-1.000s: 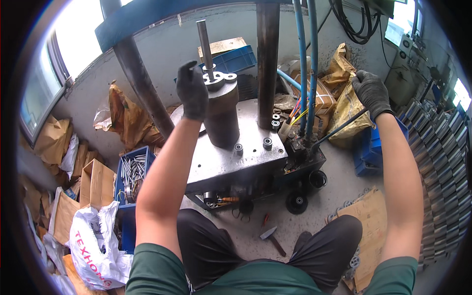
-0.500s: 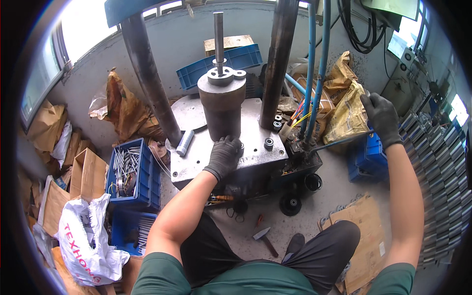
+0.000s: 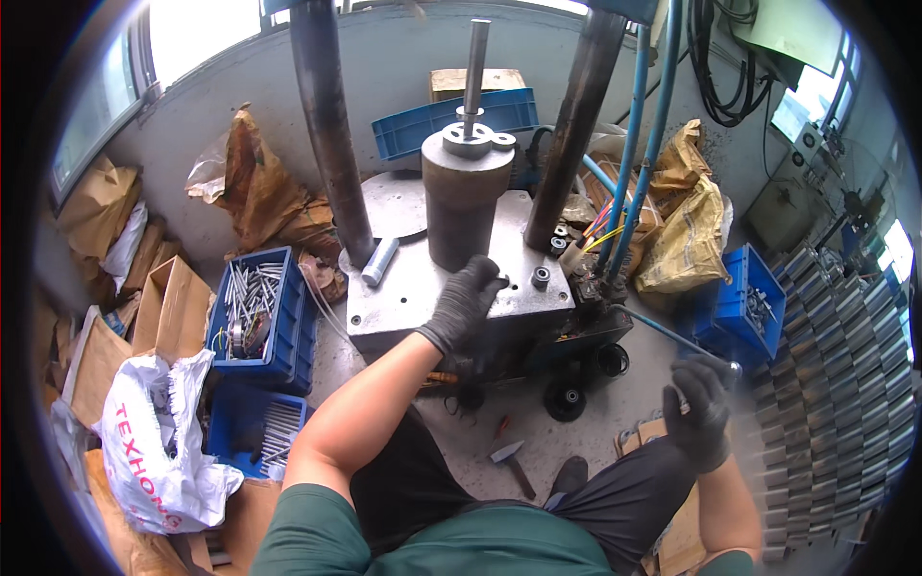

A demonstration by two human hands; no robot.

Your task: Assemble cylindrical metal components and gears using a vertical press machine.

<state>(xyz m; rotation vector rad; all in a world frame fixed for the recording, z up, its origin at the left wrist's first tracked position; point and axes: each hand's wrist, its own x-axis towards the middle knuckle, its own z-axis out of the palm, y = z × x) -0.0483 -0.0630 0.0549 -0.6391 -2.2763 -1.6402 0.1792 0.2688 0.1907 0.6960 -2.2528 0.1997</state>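
My left hand [image 3: 465,302], in a dark grey glove, rests at the front of the metal press table [image 3: 399,305]. Its fingers are closed around a small metal part, mostly hidden, just in front of the thick steel cylinder [image 3: 461,211]. On that cylinder sits a metal piece with holes [image 3: 469,142], with an upright rod [image 3: 475,67] above it. To the right of the hand stands a small bearing [image 3: 541,277]. My right hand [image 3: 698,413], also gloved, is off the table with fingers loosely curled and thumb apart. Close by its fingertips is the end of a lever [image 3: 672,333].
Two dark columns [image 3: 327,134] flank the cylinder. A metal tube [image 3: 380,262] lies on the table's left. Blue crates [image 3: 288,326] with metal rods stand left, another crate [image 3: 735,307] right. Stacked metal tubes [image 3: 836,365] fill the right side. A hammer [image 3: 517,468] lies on the floor.
My right hand has come down from high on the right, and the lever now slopes downward. My left hand stays at the table front. The view has shifted slightly.
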